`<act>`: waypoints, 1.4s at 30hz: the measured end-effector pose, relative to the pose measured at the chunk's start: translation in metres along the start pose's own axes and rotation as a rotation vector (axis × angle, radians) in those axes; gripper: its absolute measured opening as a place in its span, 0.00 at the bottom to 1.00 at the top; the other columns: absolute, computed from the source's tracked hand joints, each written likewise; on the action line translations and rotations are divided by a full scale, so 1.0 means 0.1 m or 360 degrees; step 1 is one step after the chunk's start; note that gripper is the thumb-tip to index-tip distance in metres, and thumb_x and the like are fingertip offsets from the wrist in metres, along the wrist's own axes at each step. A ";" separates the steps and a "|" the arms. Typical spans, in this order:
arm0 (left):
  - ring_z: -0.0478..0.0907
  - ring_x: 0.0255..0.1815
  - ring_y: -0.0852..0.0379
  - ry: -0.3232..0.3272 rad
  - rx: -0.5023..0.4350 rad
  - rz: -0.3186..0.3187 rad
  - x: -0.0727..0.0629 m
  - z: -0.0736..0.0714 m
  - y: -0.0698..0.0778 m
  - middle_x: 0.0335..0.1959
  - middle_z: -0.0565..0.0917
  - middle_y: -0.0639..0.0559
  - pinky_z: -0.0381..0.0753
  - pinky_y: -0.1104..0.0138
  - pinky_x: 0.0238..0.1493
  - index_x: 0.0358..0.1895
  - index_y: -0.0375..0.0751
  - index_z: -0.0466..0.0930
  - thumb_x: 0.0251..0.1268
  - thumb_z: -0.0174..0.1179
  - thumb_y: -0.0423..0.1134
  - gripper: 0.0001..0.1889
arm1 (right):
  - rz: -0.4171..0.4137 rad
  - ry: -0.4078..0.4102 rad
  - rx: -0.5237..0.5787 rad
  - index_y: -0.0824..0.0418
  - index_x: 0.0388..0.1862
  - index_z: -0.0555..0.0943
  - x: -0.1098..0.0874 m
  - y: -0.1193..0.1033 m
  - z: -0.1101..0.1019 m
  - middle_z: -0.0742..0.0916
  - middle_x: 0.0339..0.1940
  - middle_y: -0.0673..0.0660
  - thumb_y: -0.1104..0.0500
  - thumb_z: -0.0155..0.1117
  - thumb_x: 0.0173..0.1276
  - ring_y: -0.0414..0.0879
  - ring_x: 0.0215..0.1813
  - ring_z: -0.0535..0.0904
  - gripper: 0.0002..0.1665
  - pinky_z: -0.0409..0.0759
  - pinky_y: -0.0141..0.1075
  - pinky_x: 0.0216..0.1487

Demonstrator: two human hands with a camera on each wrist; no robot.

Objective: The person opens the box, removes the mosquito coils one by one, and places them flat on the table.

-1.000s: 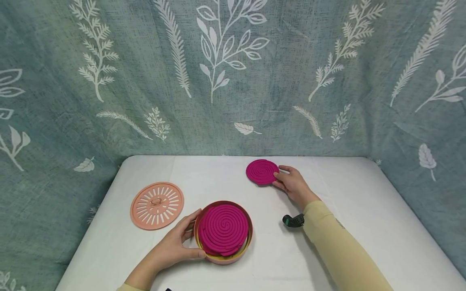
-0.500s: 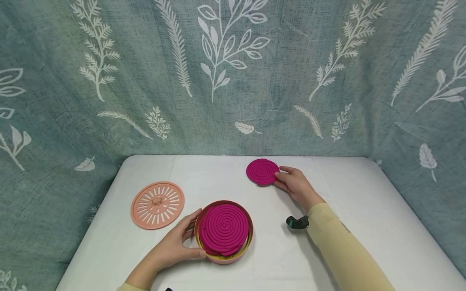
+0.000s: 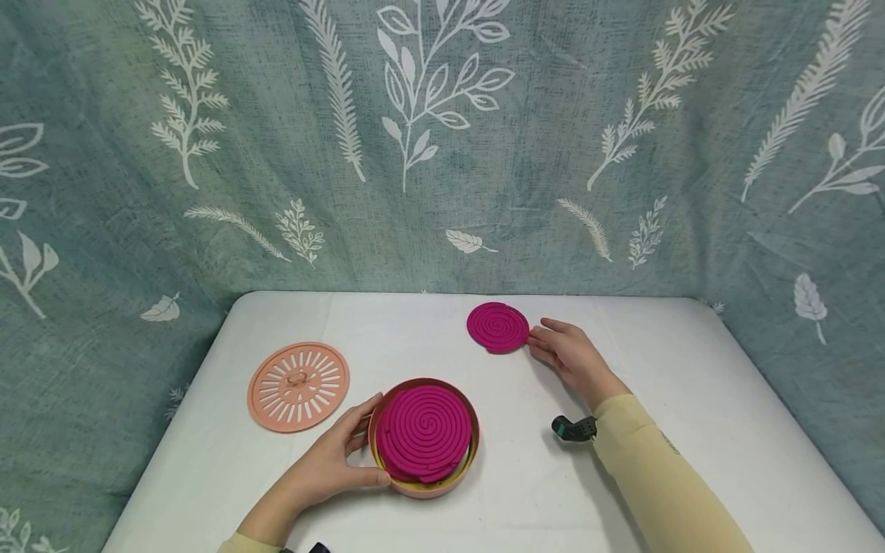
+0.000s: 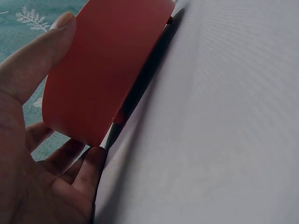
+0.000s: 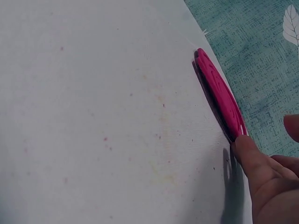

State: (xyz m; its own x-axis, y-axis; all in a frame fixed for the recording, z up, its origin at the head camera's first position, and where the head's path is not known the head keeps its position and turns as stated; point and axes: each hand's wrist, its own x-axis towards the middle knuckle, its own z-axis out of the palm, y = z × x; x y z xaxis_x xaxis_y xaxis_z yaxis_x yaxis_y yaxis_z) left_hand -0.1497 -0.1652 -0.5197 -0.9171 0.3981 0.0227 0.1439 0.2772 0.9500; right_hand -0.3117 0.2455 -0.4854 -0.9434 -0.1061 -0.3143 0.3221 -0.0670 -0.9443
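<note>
A magenta mosquito coil [image 3: 498,327] lies flat near the back edge of the table. Beside its right edge is my right hand [image 3: 571,355], fingers extended, with the thumb lifted off the coil. One fingertip still meets the rim of the coil in the right wrist view, where the coil [image 5: 220,93] shows edge-on. My left hand [image 3: 337,462] holds the left side of a round coral mosquito coil burner [image 3: 430,493], thumb at the front and fingers behind. Inside it sit stacked magenta coils [image 3: 425,432]. The left wrist view shows the burner's smooth outer wall [image 4: 107,60] and small feet underneath.
A coral slotted lid [image 3: 299,387] with a small raised loop lies left of the burner on the white table [image 3: 657,338]. A green leaf-patterned cloth [image 3: 442,215] hangs behind the table and at both sides.
My right thumb has come off the coil at the back, and that hand has drawn slightly to the right. The coil has stayed in place. My left hand keeps its hold on the burner.
</note>
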 end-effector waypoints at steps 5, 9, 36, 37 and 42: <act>0.66 0.70 0.55 0.0007 0.0007 -0.0022 -0.01 0.01 0.01 0.74 0.63 0.57 0.68 0.69 0.69 0.79 0.57 0.53 0.36 0.83 0.49 0.62 | 0.0028 0.0010 0.0008 0.65 0.80 0.46 -0.01 0.02 -0.01 0.65 0.74 0.68 0.61 0.51 0.78 0.56 0.71 0.67 0.39 0.75 0.39 0.66; 0.65 0.71 0.55 0.0016 0.0018 -0.0022 -0.01 0.01 0.00 0.74 0.63 0.57 0.68 0.69 0.69 0.79 0.58 0.54 0.35 0.83 0.49 0.62 | 0.0039 0.0010 0.0046 0.63 0.81 0.47 -0.01 0.03 -0.01 0.66 0.73 0.67 0.62 0.51 0.78 0.55 0.71 0.68 0.39 0.76 0.39 0.66; 0.64 0.71 0.56 0.0018 0.0046 -0.0021 -0.01 -0.03 -0.01 0.74 0.62 0.59 0.68 0.70 0.69 0.79 0.55 0.54 0.35 0.83 0.51 0.62 | -0.0006 -0.0009 0.0000 0.59 0.81 0.50 -0.16 -0.01 0.06 0.67 0.74 0.66 0.57 0.53 0.78 0.56 0.72 0.67 0.39 0.70 0.43 0.71; 0.64 0.71 0.56 0.0016 0.0043 -0.0019 0.00 -0.03 0.00 0.74 0.62 0.59 0.68 0.70 0.69 0.79 0.55 0.53 0.35 0.83 0.50 0.63 | -0.0011 -0.0005 -0.0008 0.59 0.81 0.51 -0.18 -0.02 0.07 0.68 0.73 0.66 0.57 0.54 0.78 0.55 0.71 0.67 0.39 0.71 0.43 0.70; 0.63 0.72 0.56 -0.0001 0.0009 -0.0020 0.01 -0.02 0.00 0.74 0.62 0.58 0.68 0.70 0.69 0.79 0.53 0.53 0.36 0.83 0.49 0.62 | -0.0056 -0.0046 -0.0021 0.60 0.81 0.52 -0.26 -0.05 0.14 0.68 0.73 0.67 0.57 0.55 0.78 0.55 0.70 0.69 0.38 0.71 0.44 0.70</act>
State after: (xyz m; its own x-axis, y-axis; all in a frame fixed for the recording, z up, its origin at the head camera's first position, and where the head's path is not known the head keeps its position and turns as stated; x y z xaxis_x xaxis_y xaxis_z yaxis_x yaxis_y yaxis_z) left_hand -0.1511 -0.1665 -0.5189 -0.9186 0.3950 0.0107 0.1346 0.2873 0.9483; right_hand -0.2874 0.2351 -0.4712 -0.9514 -0.1323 -0.2782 0.2877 -0.0583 -0.9559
